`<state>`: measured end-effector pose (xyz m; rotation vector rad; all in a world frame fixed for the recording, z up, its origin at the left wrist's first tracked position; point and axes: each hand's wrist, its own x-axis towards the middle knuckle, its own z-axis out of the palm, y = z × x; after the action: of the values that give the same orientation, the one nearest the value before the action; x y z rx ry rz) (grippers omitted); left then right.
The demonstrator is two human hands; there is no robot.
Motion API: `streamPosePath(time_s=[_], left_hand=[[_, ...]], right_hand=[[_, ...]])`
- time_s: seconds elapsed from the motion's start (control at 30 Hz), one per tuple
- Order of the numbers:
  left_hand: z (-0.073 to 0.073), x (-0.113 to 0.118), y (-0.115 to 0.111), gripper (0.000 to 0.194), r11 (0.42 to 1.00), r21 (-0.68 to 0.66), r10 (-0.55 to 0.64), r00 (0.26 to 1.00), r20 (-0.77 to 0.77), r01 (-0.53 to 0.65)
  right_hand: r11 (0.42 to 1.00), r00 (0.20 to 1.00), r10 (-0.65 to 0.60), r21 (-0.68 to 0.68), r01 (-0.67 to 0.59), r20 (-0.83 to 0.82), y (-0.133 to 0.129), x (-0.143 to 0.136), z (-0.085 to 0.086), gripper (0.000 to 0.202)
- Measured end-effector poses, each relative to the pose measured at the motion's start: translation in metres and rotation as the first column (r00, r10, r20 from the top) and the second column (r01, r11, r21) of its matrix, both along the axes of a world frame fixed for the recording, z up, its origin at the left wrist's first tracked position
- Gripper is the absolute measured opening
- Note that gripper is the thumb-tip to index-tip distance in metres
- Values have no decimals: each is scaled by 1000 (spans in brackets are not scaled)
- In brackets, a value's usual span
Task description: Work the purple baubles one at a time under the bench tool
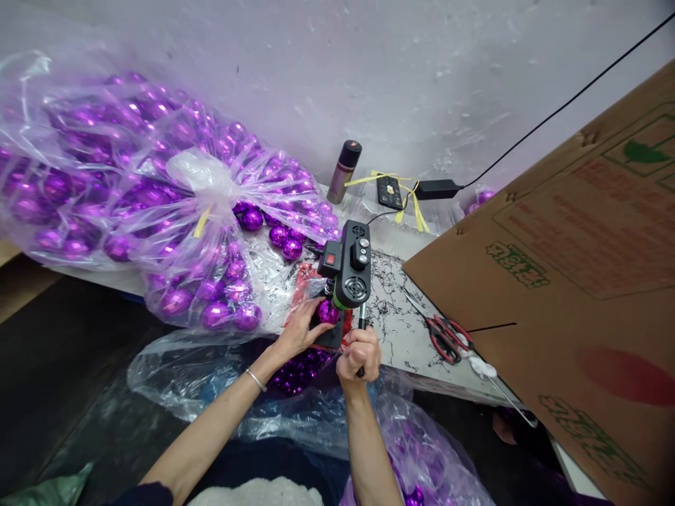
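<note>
The left hand (300,329) grasps a shiny purple ball (328,312) beneath the black machine (356,267), which hides the ball's top. Just beside it, the right hand (359,353) is clenched round a lever (362,318), partly covering it. The table's (393,309) front edge lies near both hands. Right of the grip, dark shreds (389,280) litter the tabletop before scissors (448,337) and a cut-off cardboard box (559,281); leftward, a crinkled clear bag (152,190) bulges.
</note>
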<state>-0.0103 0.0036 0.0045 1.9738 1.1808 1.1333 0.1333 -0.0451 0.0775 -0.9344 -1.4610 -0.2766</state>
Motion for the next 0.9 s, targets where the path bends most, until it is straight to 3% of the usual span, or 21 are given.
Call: streamPosePath(time_s=[0.23,0.33,0.53,0.63,0.77,0.83,0.9], left_hand=[[-1,0,-1,57,1000,18,-8,1000,20,8],[-3,1,-2,58,1000,22,4,999,34,-4],[0,1,0,61,1000,3,-7,999,44,7],[3,-3,-11,63,1000,29,-5,999,40,4],[2,-20,-51,64,983,157,-81,994,-74,92],[3,-30,-64,81,971,190,-122,983,-135,146],[10,-40,-59,97,974,191,-94,986,-135,119]], right_hand=[[998,993,48,26,-51,105,4,1,-3,35],[998,992,63,10,-64,109,1,1,3,37],[985,992,22,-166,-43,-121,-10,-3,57,32],[979,988,18,-199,-49,-153,-10,-3,77,31],[982,994,64,-174,-80,-93,-12,0,75,31],[981,995,83,-168,-92,-63,-13,2,67,31],[982,994,91,-160,-99,-60,-13,3,59,32]])
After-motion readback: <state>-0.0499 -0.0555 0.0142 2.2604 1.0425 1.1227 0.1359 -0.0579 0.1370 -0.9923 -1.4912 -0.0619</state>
